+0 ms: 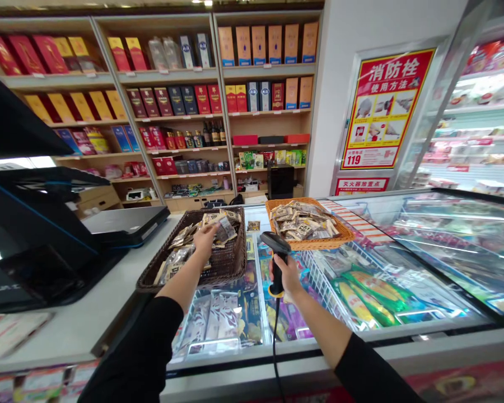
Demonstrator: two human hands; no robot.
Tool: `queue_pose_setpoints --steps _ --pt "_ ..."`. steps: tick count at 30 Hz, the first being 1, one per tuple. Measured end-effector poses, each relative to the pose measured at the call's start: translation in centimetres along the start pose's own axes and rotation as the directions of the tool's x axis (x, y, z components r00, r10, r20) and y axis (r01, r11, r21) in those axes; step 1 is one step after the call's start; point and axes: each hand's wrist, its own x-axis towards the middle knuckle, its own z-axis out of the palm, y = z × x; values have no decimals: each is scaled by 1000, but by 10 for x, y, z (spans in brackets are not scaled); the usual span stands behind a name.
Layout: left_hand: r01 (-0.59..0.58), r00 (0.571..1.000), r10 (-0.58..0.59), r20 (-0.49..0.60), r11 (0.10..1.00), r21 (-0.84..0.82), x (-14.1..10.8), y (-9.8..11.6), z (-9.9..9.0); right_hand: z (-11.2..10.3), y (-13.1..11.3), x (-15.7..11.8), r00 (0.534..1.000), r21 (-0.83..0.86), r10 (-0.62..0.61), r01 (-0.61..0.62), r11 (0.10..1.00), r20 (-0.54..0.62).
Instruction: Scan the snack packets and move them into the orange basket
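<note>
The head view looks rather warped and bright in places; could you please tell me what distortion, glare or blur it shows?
In the head view, wide-angle distortion bows the wooden shelves toward the frame edges; in the same view, ceiling-light glare streaks the glass freezer lid; the left hand and right hand show no obvious motion blur, and the barcode scanner looks fairly sharp.

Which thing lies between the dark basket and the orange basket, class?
In the head view, a small packet lies on the freezer in the gap between the dark basket and the orange basket, just above the scanner in the right hand.
</note>
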Motion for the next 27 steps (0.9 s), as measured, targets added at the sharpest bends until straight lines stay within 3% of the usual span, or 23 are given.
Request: queue_pose_setpoints --steps 3,6,9,12,14,18,27 --pt "31 975 -97 200 951 308 -3 -7 2 -2 4 1 1000 -5 2 -2 1000 6" --pt "0 976 -102 193 883 469 -3 -8 3 -5 2 1 1000 -29 -8 8 1000 11" --pt "-51 983 -10 182 945 323 -4 -2 2 -9 -10 0 993 -172 -55 72 983 101" --pt "-112 968 67 242 977 180 -10 6 1 -16 -24 -1 967 -400 -88 180 898 238" --pt "-148 955 100 280 976 157 -15 9 2 -18 -28 -2 960 -493 -102 224 841 262" --pt "-161 943 121 309 981 108 -20 10 4 -15 -25 -6 958 -538 -82 224 813 274" --pt "-211 943 151 297 960 182 -23 14 3 -9 -21 -9 958 -554 -46 203 808 284"
